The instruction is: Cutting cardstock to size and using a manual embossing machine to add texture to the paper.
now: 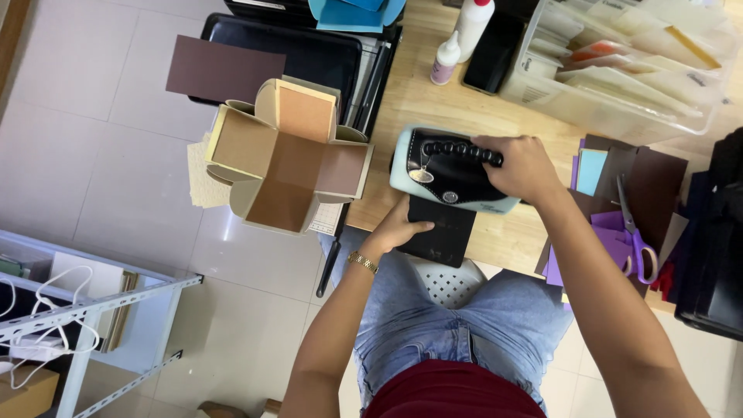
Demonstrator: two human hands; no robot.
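Black card sheet (439,230) held under pale punch machine (449,170) by left hand (398,228); machine handle gripped by right hand (520,166); purple scissors (636,240) laid nearby.

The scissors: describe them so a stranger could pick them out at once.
Start at the wooden table and go to its right end, where loose sheets of coloured paper lie fanned out just beyond the right hand. The scissors lie on top of those sheets. They are the only metal-bladed thing there, with purple loop handles.
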